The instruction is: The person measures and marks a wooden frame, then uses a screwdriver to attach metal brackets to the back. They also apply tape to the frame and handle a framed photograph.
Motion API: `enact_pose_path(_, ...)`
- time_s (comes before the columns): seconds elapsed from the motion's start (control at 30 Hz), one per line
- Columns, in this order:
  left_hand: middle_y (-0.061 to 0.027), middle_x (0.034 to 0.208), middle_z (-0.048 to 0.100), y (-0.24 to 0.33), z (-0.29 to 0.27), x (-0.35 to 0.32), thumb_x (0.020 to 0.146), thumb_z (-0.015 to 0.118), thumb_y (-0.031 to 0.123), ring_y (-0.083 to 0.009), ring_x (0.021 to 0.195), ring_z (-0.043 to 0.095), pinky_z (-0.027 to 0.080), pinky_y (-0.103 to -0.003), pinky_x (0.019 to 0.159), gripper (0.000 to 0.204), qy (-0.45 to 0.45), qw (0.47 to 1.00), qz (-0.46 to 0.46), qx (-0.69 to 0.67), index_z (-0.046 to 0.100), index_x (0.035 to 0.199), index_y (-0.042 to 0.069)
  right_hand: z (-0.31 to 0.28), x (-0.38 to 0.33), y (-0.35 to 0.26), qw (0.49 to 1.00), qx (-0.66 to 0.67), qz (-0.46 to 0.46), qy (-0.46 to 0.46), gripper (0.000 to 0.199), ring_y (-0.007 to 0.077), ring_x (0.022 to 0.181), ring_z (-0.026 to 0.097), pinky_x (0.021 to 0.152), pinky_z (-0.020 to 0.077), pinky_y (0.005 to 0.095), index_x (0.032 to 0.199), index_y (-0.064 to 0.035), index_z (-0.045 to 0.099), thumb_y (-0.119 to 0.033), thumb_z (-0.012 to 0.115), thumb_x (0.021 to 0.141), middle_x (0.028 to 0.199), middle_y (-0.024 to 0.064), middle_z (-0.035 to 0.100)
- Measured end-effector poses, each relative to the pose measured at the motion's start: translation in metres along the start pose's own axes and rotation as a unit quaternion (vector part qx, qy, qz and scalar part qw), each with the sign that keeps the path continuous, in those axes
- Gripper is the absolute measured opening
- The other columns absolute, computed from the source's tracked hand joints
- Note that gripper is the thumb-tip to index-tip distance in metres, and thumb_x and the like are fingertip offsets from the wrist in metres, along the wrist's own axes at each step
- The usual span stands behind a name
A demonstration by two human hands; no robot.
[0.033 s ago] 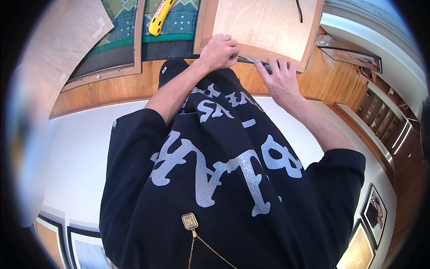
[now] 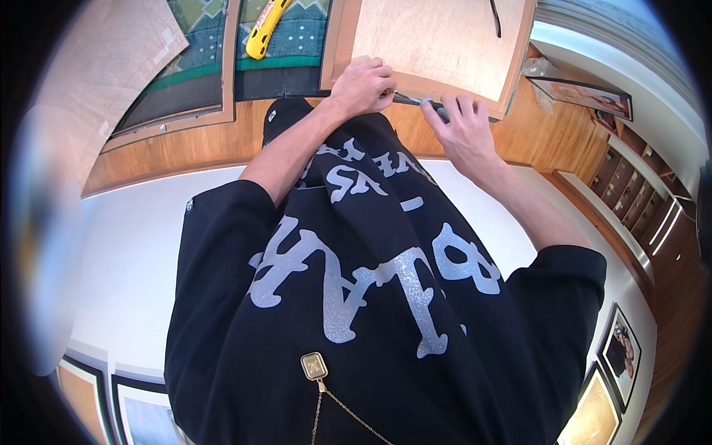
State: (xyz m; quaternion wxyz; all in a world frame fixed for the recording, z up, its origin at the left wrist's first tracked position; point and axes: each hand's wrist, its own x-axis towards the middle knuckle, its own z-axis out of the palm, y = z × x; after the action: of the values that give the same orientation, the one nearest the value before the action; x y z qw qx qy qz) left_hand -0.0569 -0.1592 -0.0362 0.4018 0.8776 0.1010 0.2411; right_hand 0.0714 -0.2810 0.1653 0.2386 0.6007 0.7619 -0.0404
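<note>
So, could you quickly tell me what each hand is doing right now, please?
Left hand: closed, fingers pinching a thin metal tool at the board's edge.
Right hand: open, fingers spread over the tool.

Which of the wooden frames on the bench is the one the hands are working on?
The pale plywood-backed wooden frame at upper right: the left hand and right hand are at its near edge. The frame around the green patterned textile lies untouched further left.

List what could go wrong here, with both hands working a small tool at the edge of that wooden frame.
1. The left hand and right hand meet closely on the slim dark tool; a slip might jab a finger.
2. The work sits right at the near edge of the wooden frame, so a slip could mar the backing board.
3. The yellow utility knife lies loose on the neighbouring frame; an elbow could knock it off.
</note>
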Motion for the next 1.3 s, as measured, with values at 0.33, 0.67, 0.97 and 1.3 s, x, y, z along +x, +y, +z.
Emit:
enact_pose_path(0.33,-0.0004,0.077,0.062,-0.005,-0.003,0.004,0.071,0.07,0.019,-0.0191,0.085,0.06,0.049,-0.035,0.078,0.007,-0.003,1.0,0.005,0.002,0.068,0.069,0.012,0.025,0.013,0.003,0.962,0.259,0.076,-0.029,0.035,0.0218,0.076,0.056,0.061,0.0495,0.0365,0.117,0.0004,0.06,-0.011,0.069,0.084,0.084,0.0125,0.056)
enact_pose_path(0.67,-0.0003,0.077,0.063,-0.006,-0.001,0.007,0.071,0.073,0.018,-0.02,0.081,0.06,0.05,-0.035,0.073,0.007,-0.001,1.0,0.021,0.006,0.069,0.072,0.012,0.014,0.016,0.006,0.959,0.252,0.13,-0.011,0.04,0.0235,0.084,0.058,0.066,0.0497,0.0371,0.125,-0.0042,0.061,-0.017,0.067,0.087,0.096,0.013,0.061)
enact_pose_path(0.97,0.0011,0.077,0.062,-0.005,-0.002,0.006,0.07,0.073,0.017,-0.0192,0.08,0.06,0.05,-0.035,0.072,0.006,-0.006,1.0,0.014,0.007,0.068,0.071,0.013,0.01,0.036,0.011,0.72,0.524,0.398,-0.22,0.035,0.0126,0.06,0.049,0.048,0.0321,0.027,0.126,-0.0039,0.061,-0.023,0.059,0.097,0.075,0.0049,0.062)
enact_pose_path(1.3,0.0003,0.075,0.062,-0.008,-0.003,0.008,0.07,0.074,0.018,-0.0193,0.08,0.06,0.05,-0.036,0.071,0.008,-0.014,1.0,0.012,0.018,0.069,0.071,0.013,-0.016,0.014,0.002,0.993,0.093,0.045,-0.051,0.041,0.0275,0.088,0.06,0.07,0.0436,0.0399,0.118,-0.0009,0.058,-0.017,0.071,0.083,0.097,0.0141,0.06)
